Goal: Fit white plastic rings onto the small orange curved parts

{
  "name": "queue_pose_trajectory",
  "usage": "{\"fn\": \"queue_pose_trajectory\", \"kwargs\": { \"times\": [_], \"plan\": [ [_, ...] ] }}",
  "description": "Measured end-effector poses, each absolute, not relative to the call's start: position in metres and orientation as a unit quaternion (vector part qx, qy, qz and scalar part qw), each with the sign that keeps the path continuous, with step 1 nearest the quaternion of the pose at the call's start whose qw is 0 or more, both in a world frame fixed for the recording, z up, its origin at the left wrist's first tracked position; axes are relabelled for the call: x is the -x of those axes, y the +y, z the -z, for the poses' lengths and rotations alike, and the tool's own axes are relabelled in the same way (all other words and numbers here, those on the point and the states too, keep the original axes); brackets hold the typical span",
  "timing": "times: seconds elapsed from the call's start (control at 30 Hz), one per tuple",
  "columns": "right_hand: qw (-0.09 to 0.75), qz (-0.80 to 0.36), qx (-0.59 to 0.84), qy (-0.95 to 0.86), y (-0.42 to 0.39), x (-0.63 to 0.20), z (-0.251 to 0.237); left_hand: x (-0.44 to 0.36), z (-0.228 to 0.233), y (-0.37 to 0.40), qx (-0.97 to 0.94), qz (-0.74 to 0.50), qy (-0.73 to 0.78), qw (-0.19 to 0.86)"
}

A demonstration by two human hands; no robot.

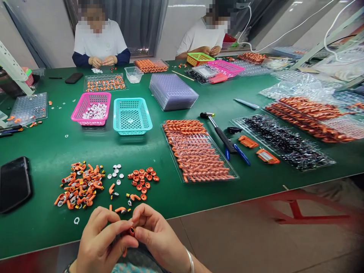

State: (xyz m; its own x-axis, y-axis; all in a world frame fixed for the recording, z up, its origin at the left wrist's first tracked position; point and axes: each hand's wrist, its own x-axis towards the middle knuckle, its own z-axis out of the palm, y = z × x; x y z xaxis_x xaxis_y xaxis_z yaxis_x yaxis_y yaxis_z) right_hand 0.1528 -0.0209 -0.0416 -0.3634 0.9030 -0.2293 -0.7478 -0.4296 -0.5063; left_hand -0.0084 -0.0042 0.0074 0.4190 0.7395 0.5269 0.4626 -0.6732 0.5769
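Two bare hands at work over the near edge of a green desk (42, 227), with places given from the turquoise basket (132, 129). Left hand (99, 239): fingers bent, thumb and forefinger brought together on a small orange part (132, 231), which lies well to the near side of the basket, its round, dark-centred end exposed between the fingertips. Right hand (159, 237): half closed, the thumb against the same part and the forefinger curled close above it; whether this forefinger also grips cannot be told. Between the basket and the hands lie, from left to right, a heap of orange hooked pieces (82, 185), a few white discs (114, 174) and a cluster of orange cups (141, 176), with some loose hooked pieces just beyond the fingers. Immediately left of the basket stands a pink basket (87, 121) containing white pieces; beyond the basket and to its right, a stack of clear trays (173, 93). To its right and nearer, a tray of orange parts (196, 151) lies beside a hammer (220, 132). Far left of the basket, on its near side, rests a dark phone (14, 185). Two co-workers sit at the far side, beyond the basket.
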Motion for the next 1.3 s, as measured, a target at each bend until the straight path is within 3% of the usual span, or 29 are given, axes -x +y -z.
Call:
{"fn": "queue_pose_trajectory", "kwargs": {
  "times": [0.3,0.53,1.3],
  "plan": [
    [0.514,-0.778,0.269,-0.243,-0.025,-0.157,0.043,0.010,-0.011,-0.007,-0.819,-0.399,0.365,0.191],
    [0.527,-0.740,0.300,-0.291,-0.024,-0.159,0.040,0.014,-0.010,-0.011,-0.822,-0.422,0.355,0.145],
    [0.529,-0.767,0.294,-0.214,-0.029,-0.154,0.041,0.020,-0.012,-0.017,-0.863,-0.371,0.334,0.071]
  ]
}}
